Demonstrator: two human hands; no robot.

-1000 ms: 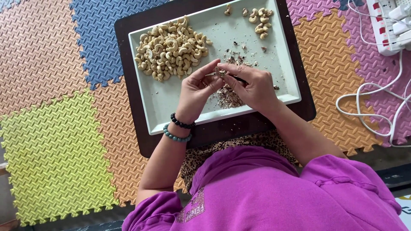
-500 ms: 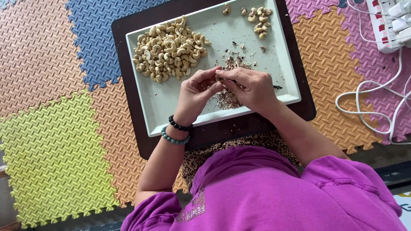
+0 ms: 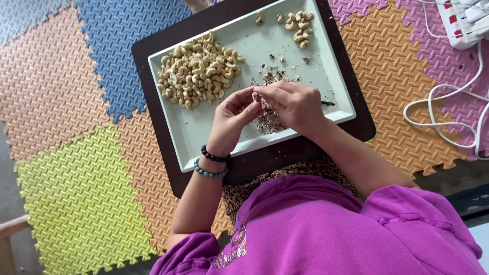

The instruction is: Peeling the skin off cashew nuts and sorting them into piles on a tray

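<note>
Both hands meet over the middle of a pale rectangular tray, which rests on a dark brown board in the upper centre of the frame. The left hand and the right hand pinch a single cashew nut between their fingertips; the nut sits at the point where the thumbs and forefingers touch. A thin dark tool projects from the far side of the right hand; how it is gripped cannot be determined. Directly below the hands lies a heap of brown skin fragments. A large pile of cashews occupies the upper left of the tray, and a small group of cashews lies at its upper right corner. Two bead bracelets encircle the left wrist. Coloured foam floor tiles surround the board, and white cables lie at the right edge.
</note>
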